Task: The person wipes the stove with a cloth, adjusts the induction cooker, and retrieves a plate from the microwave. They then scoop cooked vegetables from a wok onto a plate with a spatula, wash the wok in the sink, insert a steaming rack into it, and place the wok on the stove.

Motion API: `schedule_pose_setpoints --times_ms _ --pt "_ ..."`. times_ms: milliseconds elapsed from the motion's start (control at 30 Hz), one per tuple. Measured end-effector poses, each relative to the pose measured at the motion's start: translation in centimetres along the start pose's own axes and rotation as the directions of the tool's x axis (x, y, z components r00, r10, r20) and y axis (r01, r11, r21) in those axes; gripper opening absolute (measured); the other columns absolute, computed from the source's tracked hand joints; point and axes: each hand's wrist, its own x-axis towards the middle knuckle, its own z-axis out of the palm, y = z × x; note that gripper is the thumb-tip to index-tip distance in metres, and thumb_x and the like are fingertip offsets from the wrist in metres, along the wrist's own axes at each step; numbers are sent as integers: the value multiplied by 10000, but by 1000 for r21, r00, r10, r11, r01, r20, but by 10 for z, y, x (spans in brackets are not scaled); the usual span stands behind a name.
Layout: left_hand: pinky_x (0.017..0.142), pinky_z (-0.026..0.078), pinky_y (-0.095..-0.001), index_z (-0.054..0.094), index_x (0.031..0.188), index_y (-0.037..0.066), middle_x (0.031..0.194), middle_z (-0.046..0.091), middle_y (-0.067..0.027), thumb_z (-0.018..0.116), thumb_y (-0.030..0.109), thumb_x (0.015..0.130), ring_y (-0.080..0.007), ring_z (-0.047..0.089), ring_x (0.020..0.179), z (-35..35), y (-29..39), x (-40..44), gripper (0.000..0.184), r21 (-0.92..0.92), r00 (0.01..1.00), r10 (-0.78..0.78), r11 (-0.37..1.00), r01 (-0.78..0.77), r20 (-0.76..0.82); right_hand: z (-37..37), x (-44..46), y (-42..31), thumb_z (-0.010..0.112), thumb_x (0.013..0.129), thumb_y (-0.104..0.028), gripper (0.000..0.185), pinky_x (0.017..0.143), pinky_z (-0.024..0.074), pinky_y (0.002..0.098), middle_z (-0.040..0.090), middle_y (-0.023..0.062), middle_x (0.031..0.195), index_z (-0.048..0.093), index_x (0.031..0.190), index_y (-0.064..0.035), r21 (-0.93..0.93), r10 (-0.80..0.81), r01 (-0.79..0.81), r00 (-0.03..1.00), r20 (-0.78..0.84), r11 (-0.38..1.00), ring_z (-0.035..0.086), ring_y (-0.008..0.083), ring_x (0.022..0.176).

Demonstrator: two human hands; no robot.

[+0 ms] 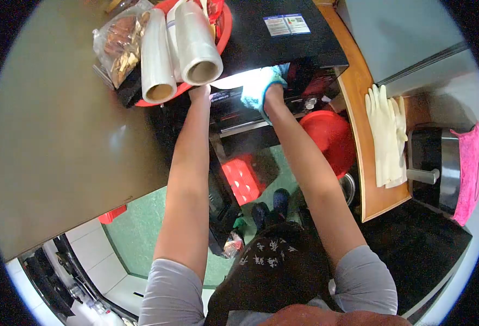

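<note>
A black box-shaped appliance (245, 32) stands in front of me, its front opening brightly lit inside. My right hand (273, 91) reaches into that opening with a light blue cloth (254, 99) bunched in it; glare washes out part of the cloth, and the fingers are hidden. My left hand (200, 91) is at the left side of the opening, just below the clear plastic wrap rolls (196, 41). Its fingers cannot be made out. A small printed label (286, 25) is stuck on the appliance's top.
On the left, a red basket (227, 27) holds the rolls, beside a plastic bag of dried food (122, 43) and a brown counter (60, 136). To the right are a red bowl (329, 141), pale rubber gloves (383, 136) and a pink cloth (469, 174). A red crate (243, 179) stands below.
</note>
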Motion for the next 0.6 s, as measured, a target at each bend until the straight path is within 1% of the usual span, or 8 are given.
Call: schedule_pose_setpoints --times_ms 100,200,233,267,333,367,500,600 --pt "737 518 -405 660 918 -28 904 640 -229 484 363 871 -307 648 745 1 1 3 432 -7 1000 1 1000 -1 -24 -4 14 5 463 918 -288 204 601 461 348 549 19 778 570 910 -115 110 51 -57 997 56 992 535 183 695" --pt "726 520 -392 659 927 -22 900 644 -217 501 363 862 -295 647 732 4 5 10 421 -6 999 3 1000 -3 -38 -13 20 12 481 904 -251 184 654 479 362 554 35 807 572 916 -91 479 204 -212 976 68 852 547 207 744" --pt "722 520 -387 658 930 -20 898 645 -213 507 363 859 -291 647 727 4 6 12 418 -8 999 4 1000 -4 -48 -13 27 12 509 890 -255 233 723 512 382 643 83 861 612 950 -55 312 266 -230 961 -80 922 620 249 847" --pt "718 521 -383 658 933 -18 897 646 -208 512 363 856 -287 647 723 4 7 15 415 -9 999 8 1000 -8 -53 -13 29 16 521 883 -253 244 742 515 393 652 108 909 613 974 -46 21 191 -192 949 -251 981 628 271 886" --pt "710 522 -374 657 938 -14 894 648 -200 523 363 849 -280 646 714 6 9 20 409 -12 998 7 1000 -8 -64 3 9 -15 544 868 -249 279 781 520 413 672 157 1004 615 1022 -28 -545 -99 -201 876 -472 814 642 315 963" --pt "707 523 -370 656 941 -12 893 649 -196 529 363 846 -276 646 710 6 9 23 407 -14 998 9 1000 -10 -67 10 -5 -33 560 851 -227 284 822 513 440 647 211 1071 629 1028 -15 -638 -152 -196 881 -448 745 619 385 1009" --pt "691 525 -353 654 953 -4 888 653 -179 551 362 834 -260 645 692 10 10 29 398 -15 997 8 1000 -9 -78 6 22 -11 589 810 -236 255 828 508 413 666 219 996 682 900 -16 -702 -271 -186 831 -485 687 649 348 949" --pt "680 527 -340 652 961 2 884 656 -167 567 362 825 -248 644 679 14 10 33 394 -19 997 5 1000 -6 -77 0 24 -23 579 816 -229 267 821 512 415 666 225 983 669 944 -13 -699 -129 -273 876 -464 661 648 360 938"
